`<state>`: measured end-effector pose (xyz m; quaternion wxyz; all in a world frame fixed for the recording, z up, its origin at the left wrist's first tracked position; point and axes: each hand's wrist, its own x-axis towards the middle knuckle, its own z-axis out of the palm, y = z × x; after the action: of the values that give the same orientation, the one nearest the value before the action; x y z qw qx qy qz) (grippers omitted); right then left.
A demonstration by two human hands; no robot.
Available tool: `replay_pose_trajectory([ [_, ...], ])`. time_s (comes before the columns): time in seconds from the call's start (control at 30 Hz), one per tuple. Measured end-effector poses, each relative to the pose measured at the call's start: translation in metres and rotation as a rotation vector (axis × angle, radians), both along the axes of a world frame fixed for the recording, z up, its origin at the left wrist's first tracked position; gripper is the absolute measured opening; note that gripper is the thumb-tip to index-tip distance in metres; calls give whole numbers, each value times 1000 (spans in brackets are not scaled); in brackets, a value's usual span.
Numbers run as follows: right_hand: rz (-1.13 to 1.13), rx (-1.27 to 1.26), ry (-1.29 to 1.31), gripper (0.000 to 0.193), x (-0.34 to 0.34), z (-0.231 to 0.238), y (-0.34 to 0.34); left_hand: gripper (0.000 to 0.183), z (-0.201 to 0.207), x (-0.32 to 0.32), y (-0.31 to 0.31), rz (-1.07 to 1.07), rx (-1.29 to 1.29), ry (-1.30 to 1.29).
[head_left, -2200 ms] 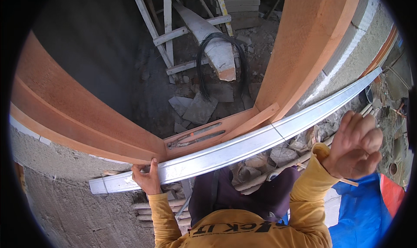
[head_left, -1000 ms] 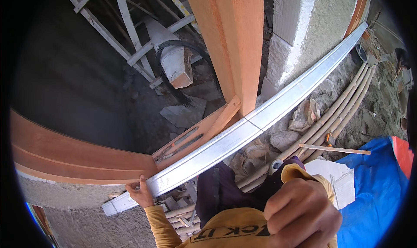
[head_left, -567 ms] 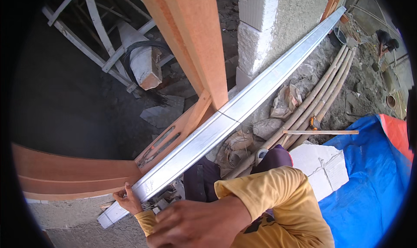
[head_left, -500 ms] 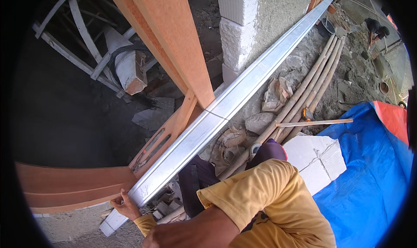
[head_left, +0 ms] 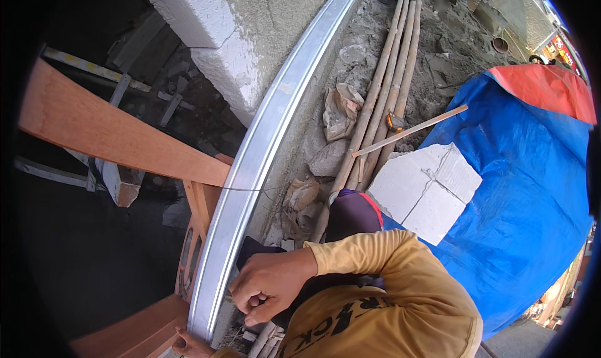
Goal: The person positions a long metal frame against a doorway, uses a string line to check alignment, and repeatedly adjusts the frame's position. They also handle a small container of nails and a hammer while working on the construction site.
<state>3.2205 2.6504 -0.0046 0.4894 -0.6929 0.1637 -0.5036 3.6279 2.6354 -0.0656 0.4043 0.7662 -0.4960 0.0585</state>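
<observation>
A long silvery metal channel [head_left: 247, 170] runs from the lower left up along the wall. At its near end, my left hand [head_left: 193, 345] touches the channel's edge beside the reddish wooden frame [head_left: 141, 323]. Its thumb and a finger are apart; the lower picture edge cuts off the rest. My right hand [head_left: 272, 286] is raised just right of the channel, its fingers curled closed. Whatever they hold, if anything, is hidden. A thin dark wire [head_left: 241, 189] crosses the channel where the wooden post [head_left: 131, 132] meets it.
Bamboo poles [head_left: 382, 101] lie right of the channel, with a tape measure [head_left: 395, 122] and a wooden strip [head_left: 410, 131] on them. A pale broken block [head_left: 432, 189] rests on a blue tarp [head_left: 519, 195]. A rough block wall [head_left: 247, 38] stands behind.
The view has turned, so the channel now stands steeper. My right hand has come up into sight, fingers curled. My left hand stays at the channel's near end, lower in the picture.
</observation>
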Motion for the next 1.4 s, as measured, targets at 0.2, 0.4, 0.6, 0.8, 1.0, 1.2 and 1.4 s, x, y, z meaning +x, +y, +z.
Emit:
replay_pose_trajectory([
  [0.2, 13, 68, 26, 28, -2, -51, 0, 47, 21, -65, -20, -144, -20, -125],
  [0.4, -71, 151, 108, 30, -34, -5, 4, 45, 65, -155, -43, -406, 207, -133],
  [0.6, -165, 370, 56, 30, -130, 76, 19, 44, 139, -225, -45, -587, 558, -113],
  [0.8, -622, 859, 376, 52, -257, 111, 84, 43, 226, -266, -54, -662, 816, 19],
  [1.0, -1037, 1130, 565, 54, -319, 133, 138, 42, 269, -269, -48, -697, 970, 235],
  [1.2, -1230, 1462, 623, 49, -302, 132, 188, 29, 266, -260, -37, -690, 1022, 394],
  [1.4, -1104, 1696, 705, 49, -232, 130, 248, 40, 252, -209, -12, -792, 1275, 48],
])
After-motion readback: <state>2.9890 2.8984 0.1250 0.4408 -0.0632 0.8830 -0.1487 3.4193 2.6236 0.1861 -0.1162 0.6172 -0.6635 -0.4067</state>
